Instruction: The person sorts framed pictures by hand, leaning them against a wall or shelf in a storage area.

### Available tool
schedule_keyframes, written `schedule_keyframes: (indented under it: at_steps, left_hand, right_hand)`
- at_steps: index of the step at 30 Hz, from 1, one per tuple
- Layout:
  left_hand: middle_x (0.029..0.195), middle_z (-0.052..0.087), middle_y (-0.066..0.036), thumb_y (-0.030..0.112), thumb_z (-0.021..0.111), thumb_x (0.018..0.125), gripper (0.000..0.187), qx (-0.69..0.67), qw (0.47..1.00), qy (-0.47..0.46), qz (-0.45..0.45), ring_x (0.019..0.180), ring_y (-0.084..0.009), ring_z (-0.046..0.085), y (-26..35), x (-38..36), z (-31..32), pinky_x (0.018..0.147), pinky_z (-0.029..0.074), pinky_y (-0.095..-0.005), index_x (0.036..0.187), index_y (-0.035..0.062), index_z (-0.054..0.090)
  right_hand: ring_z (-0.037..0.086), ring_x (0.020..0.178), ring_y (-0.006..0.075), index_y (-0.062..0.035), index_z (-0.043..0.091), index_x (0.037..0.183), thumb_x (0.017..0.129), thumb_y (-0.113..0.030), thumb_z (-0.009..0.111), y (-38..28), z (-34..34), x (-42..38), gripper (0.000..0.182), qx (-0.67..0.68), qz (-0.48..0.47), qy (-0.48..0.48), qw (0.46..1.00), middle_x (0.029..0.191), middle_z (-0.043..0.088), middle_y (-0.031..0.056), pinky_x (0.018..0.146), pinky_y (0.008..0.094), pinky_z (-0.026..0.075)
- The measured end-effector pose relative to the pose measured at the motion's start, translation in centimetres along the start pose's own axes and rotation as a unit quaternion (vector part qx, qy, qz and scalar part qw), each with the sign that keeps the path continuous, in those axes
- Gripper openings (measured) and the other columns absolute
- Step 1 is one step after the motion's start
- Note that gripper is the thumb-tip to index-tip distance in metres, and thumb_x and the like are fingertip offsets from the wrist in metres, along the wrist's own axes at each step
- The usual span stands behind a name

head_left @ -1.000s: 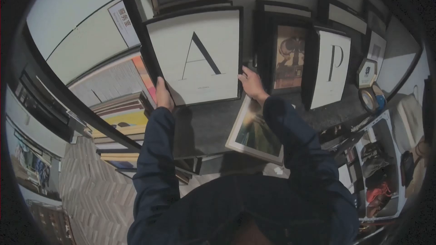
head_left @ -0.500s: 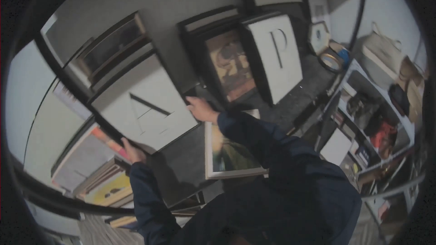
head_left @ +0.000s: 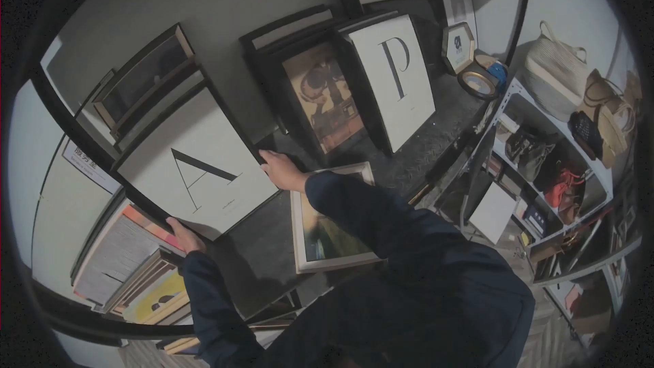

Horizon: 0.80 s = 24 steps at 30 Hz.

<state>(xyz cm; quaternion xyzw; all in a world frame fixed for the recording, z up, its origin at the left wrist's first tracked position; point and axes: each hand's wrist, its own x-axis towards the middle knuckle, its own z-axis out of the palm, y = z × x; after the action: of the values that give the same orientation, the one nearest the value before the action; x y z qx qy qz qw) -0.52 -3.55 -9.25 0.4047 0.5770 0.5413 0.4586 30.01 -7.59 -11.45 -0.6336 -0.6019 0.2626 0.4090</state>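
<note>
A framed print with a large black letter A [head_left: 194, 170] leans at the left of the dark shelf top. My left hand [head_left: 185, 237] grips its lower left edge, thumb on the front and the other fingers hidden behind. On the opposite edge, my right hand [head_left: 283, 172] holds the frame's right side with its fingers bent around it. Just beneath my right forearm lies a pale-framed landscape picture [head_left: 297, 245], partly covered by the sleeve. Behind the A print stands a dark-framed picture [head_left: 146, 82].
A letter P print [head_left: 402, 82] and a brownish figure picture [head_left: 323, 99] lean against the wall. Small round [head_left: 478, 82] and hexagonal frames [head_left: 458, 48] stand farther right. Stacked canvases [head_left: 150, 293] are below left. A shelf unit [head_left: 555, 191] with bags is at right.
The whole scene has shifted slightly left in view and is sharper. Both hands keep their places on the A print, which shows little movement relative to the frames around it.
</note>
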Motion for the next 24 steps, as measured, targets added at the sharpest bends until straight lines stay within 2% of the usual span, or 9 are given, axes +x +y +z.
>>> schedule_keyframes:
  at_steps: [3,6,12,14,17,18,21,24]
  left_hand:
    - [0.170,0.011,-0.009,0.073,0.027,0.098,0.092,0.000,1.000,0.027,-0.006,0.157,-0.0302,0.011,0.2,-0.9,0.4,0.128,0.010,-0.0432,0.161,0.0088,0.011]
    - [0.170,0.013,-0.009,0.073,0.027,0.098,0.091,0.010,0.999,0.033,-0.006,0.156,-0.0310,0.015,0.4,-1.2,0.4,0.128,0.011,-0.0440,0.161,0.0090,0.013]
    - [0.168,0.019,-0.011,0.071,0.028,0.099,0.090,0.006,0.998,0.056,0.007,0.155,-0.0330,0.019,-0.7,-0.8,0.6,0.127,0.014,-0.0439,0.160,0.0062,0.017]
    - [0.162,0.028,-0.012,0.065,0.031,0.102,0.082,-0.026,0.998,0.053,0.013,0.150,-0.0295,0.027,-1.6,-0.1,1.9,0.124,0.019,-0.0390,0.155,0.0025,0.027]
    - [0.155,0.040,-0.013,0.057,0.035,0.105,0.073,-0.075,0.990,0.111,0.036,0.143,-0.0249,0.037,-1.4,1.4,0.0,0.120,0.025,-0.0327,0.149,-0.0019,0.039]
    - [0.139,0.060,-0.012,0.054,0.032,0.107,0.069,0.010,0.992,0.127,0.024,0.129,-0.0227,0.053,-0.6,0.7,0.4,0.113,0.035,-0.0326,0.136,-0.0023,0.058]
    - [0.158,0.037,-0.017,0.064,0.028,0.103,0.083,-0.036,0.997,0.062,0.025,0.148,-0.0269,0.031,-3.9,3.8,-1.4,0.122,0.021,-0.0350,0.151,-0.0036,0.039]
    - [0.163,0.030,-0.018,0.064,0.028,0.103,0.085,-0.055,0.997,0.028,0.035,0.153,-0.0273,0.024,-4.2,4.0,-1.2,0.126,0.016,-0.0356,0.155,-0.0022,0.032]
  right_hand:
    - [0.043,0.139,0.0435,0.0036,0.038,0.150,0.107,-0.011,0.047,0.3,0.2,0.0,0.046,-0.019,-0.004,0.008,1.000,0.153,0.043,0.0259,0.114,0.0447,0.038]
    - [0.045,0.138,0.0444,0.0049,0.039,0.149,0.107,-0.014,0.048,0.7,0.2,0.2,0.047,-0.036,-0.019,0.009,0.999,0.153,0.043,0.0260,0.114,0.0463,0.038]
    - [0.039,0.143,0.0415,0.0027,0.035,0.152,0.108,-0.019,0.043,0.6,-0.8,-0.6,0.049,-0.005,0.012,-0.019,1.000,0.157,0.038,0.0234,0.118,0.0445,0.034]
    - [0.047,0.135,0.0399,0.0039,0.041,0.147,0.104,-0.018,0.049,4.0,-0.5,-0.5,0.049,-0.051,-0.052,0.047,0.996,0.150,0.045,0.0243,0.114,0.0443,0.038]
    - [0.057,0.124,0.0377,0.0054,0.049,0.142,0.100,-0.018,0.057,6.7,3.1,2.2,0.049,-0.079,-0.177,0.089,0.977,0.141,0.055,0.0253,0.108,0.0440,0.043]
    - [0.070,0.105,0.0343,0.0036,0.054,0.137,0.096,-0.015,0.067,8.7,3.8,3.0,0.047,-0.097,-0.272,0.205,0.935,0.132,0.062,0.0243,0.096,0.0423,0.054]
    - [0.066,0.116,0.0346,0.0032,0.048,0.144,0.100,-0.021,0.060,7.5,3.1,2.3,0.051,-0.074,-0.206,0.130,0.967,0.143,0.053,0.0260,0.108,0.0403,0.046]
    - [0.053,0.131,0.0393,0.0061,0.045,0.144,0.102,-0.019,0.058,5.6,2.1,1.5,0.051,-0.038,-0.110,0.085,0.990,0.146,0.050,0.0289,0.117,0.0436,0.039]
